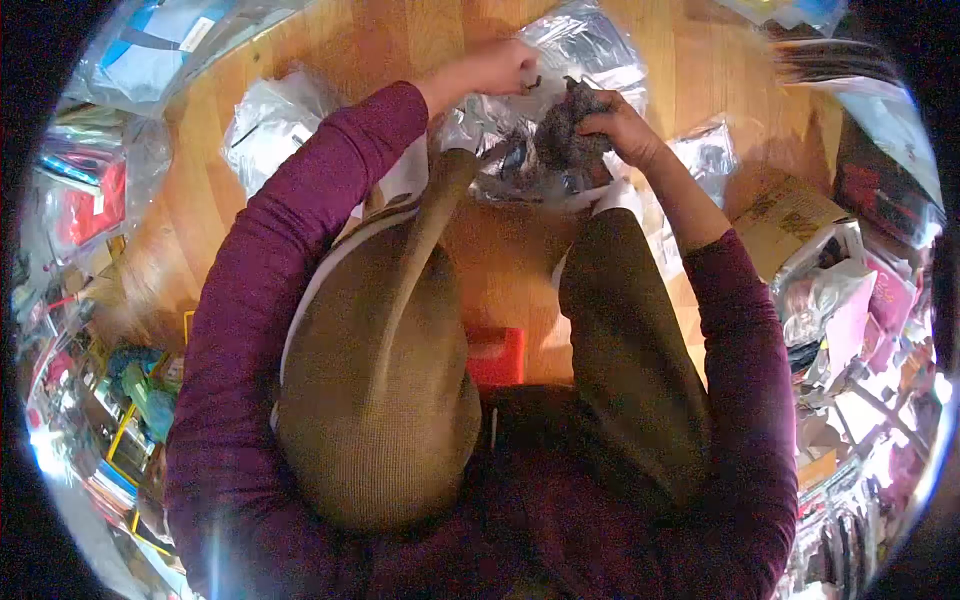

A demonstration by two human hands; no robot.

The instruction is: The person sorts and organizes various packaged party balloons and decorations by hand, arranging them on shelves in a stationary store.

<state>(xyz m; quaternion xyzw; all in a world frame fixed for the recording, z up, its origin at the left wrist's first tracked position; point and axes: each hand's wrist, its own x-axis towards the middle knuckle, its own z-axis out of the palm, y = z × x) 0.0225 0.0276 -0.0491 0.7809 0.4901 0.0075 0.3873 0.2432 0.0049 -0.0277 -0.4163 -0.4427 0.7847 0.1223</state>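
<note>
My right hand (622,130) grips a dark grey, fuzzy-looking bundle (568,135), thumb and fingers closed on its upper right side. To the left and slightly higher, my left hand (503,68) is closed, with a small dark hooked piece (534,83) at its fingertips; I cannot tell what it is. Under both hands a clear plastic bag (600,45) lies crumpled on the floor between my feet. More dark contents show through the shiny plastic below the bundle.
Around me is a wooden floor (390,45). Further plastic bags (270,125) lie left and right. A cardboard box (790,220) and pink packets (890,305) stand at right. A red object (496,355) sits between my legs. Clutter, including a red package (100,205), lines the left.
</note>
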